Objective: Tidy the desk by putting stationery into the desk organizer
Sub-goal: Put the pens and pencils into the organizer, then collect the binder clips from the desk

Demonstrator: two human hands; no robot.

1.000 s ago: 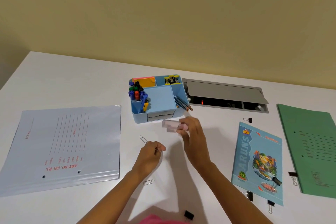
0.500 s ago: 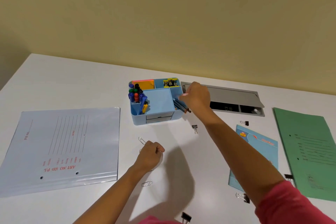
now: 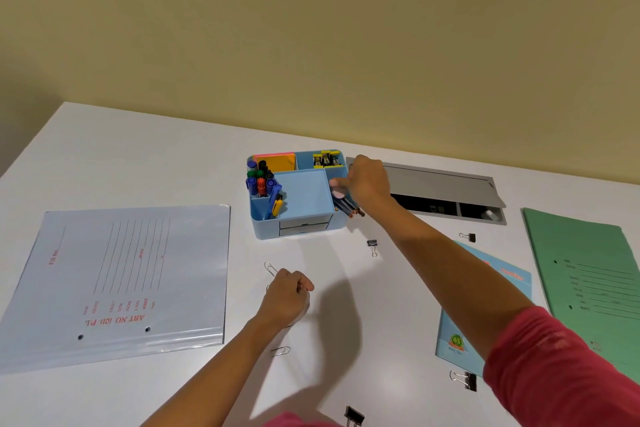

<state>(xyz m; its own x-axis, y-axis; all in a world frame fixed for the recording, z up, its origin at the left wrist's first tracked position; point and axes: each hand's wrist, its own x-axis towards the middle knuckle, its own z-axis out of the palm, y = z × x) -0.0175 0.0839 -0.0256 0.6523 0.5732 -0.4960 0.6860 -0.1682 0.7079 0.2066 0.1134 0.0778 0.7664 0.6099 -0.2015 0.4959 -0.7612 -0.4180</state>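
At organizer [image 3: 298, 230] right edge, right hand [image 3: 369, 180] pinching eraser [image 3: 337, 192], left hand [image 3: 285, 298] fisted

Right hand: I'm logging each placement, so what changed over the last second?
The right hand carried the pink eraser from above the desk up to the desk organizer and now lowers it into the right-side pencil compartment. The left hand stayed fisted by the paper clip; folders unmoved.
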